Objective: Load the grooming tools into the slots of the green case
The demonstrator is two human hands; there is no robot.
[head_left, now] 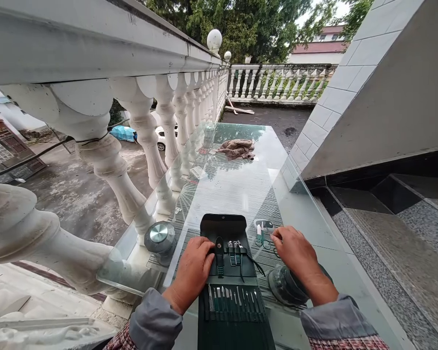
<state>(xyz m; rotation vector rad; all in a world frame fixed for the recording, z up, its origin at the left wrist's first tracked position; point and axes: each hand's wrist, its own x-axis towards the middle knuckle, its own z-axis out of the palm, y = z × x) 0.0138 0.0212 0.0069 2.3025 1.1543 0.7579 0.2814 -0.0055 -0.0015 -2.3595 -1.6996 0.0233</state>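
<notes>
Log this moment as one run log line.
Left hand on open manicure kit | right hand near small scissors | on glass table

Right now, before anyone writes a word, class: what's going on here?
A person's two bare hands are over an open dark green manicure roll on a glass tabletop. The left hand is on the roll, next to nail clippers held in its straps. The right hand is beside small green-handled scissors on the glass. A crumpled brown cloth lies farther along, by a white balustrade.

Dark green manicure roll-case (222, 226); grey sleeves (155, 318); red-patterned cuffs (346, 342); white balustrade (142, 131).
</notes>
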